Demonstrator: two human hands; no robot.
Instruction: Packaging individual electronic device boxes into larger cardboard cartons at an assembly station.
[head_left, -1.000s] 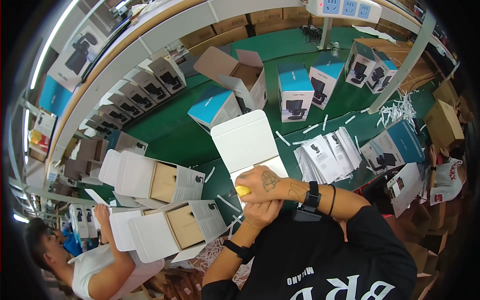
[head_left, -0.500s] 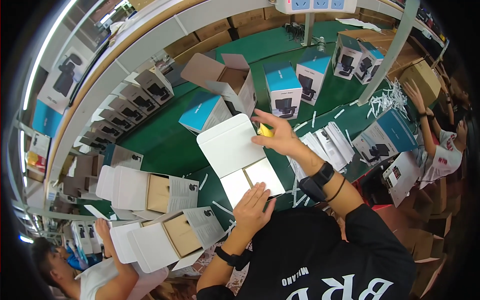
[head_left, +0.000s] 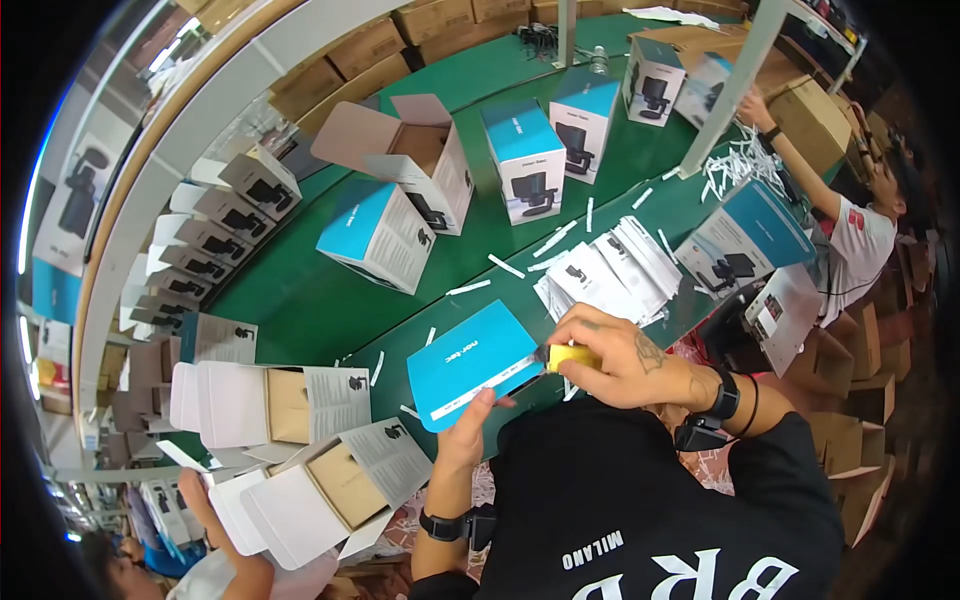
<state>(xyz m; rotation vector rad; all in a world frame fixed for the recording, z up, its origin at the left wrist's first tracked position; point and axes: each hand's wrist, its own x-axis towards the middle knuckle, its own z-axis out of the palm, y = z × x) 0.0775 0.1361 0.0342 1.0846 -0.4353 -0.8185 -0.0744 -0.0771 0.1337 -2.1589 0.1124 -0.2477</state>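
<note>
A carton with a blue lid (head_left: 465, 350) is in front of me, tilted, with a white printed strip (head_left: 485, 390) running along its near side. My left hand (head_left: 466, 428) grips the near edge, its thumb pressed beside the strip and its fingers mostly hidden under the carton. Closed round a yellow box cutter (head_left: 572, 357), my right hand (head_left: 630, 365) is at the carton's right corner. The cutter's black tip is at or very near the end of the strip; its blade cannot be made out.
Opened cartons (head_left: 235, 400) stand to the left. Closed blue-topped cartons (head_left: 522, 165) and an open brown-lined carton (head_left: 425, 160) are at the back. A pile of printed papers (head_left: 615, 270) and loose white strips (head_left: 506, 266) lie on the green table (head_left: 290, 300). Co-workers (head_left: 870, 235) flank me.
In place of an open white-lined carton, a blue lid with a strip now faces me. My right hand has come down and right with the cutter to the carton's corner; the left grips its edge.
</note>
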